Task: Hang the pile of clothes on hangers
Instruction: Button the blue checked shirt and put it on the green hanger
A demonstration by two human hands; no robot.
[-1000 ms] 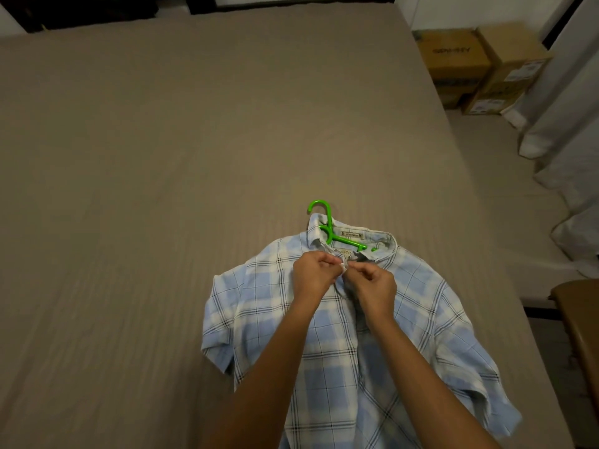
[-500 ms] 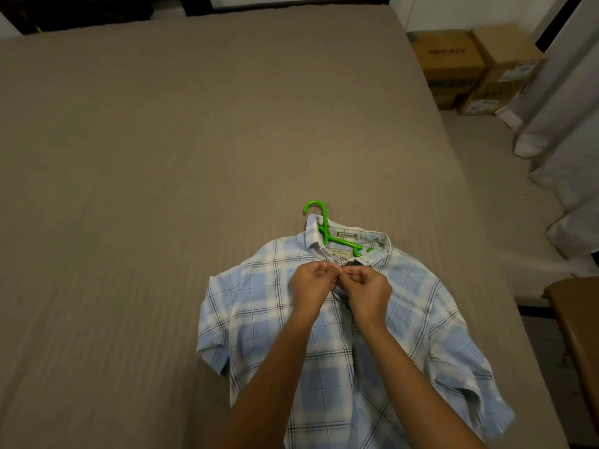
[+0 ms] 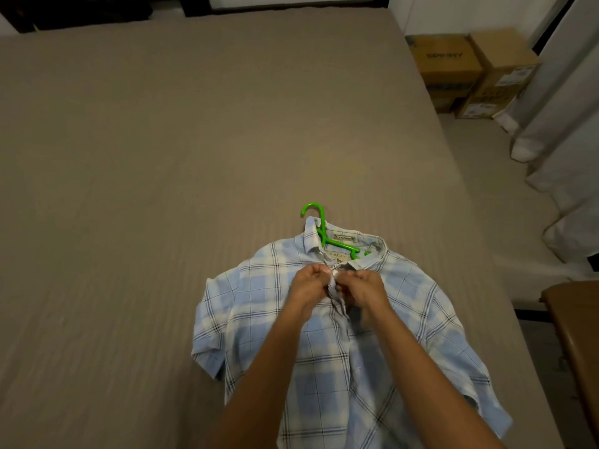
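A blue and white plaid short-sleeved shirt (image 3: 265, 303) lies face up on the bed, collar pointing away from me. A bright green plastic hanger (image 3: 319, 222) sits inside the collar, with its hook sticking out past the neck. My left hand (image 3: 308, 286) and my right hand (image 3: 364, 291) meet just below the collar. Each pinches one edge of the shirt's front placket, and a bit of fabric is bunched up between the fingertips. The hanger's arms are hidden under the cloth.
The shirt rests on a wide bed with a taupe sheet (image 3: 162, 173). Cardboard boxes (image 3: 470, 72) stand on the floor at the far right, beside pale curtains (image 3: 564, 140). A brown piece of furniture (image 3: 577, 335) edges in at the right.
Both hands slid a little down from the collar along the front opening, still pinching the placket edges together. The shirt and hanger stayed in place.
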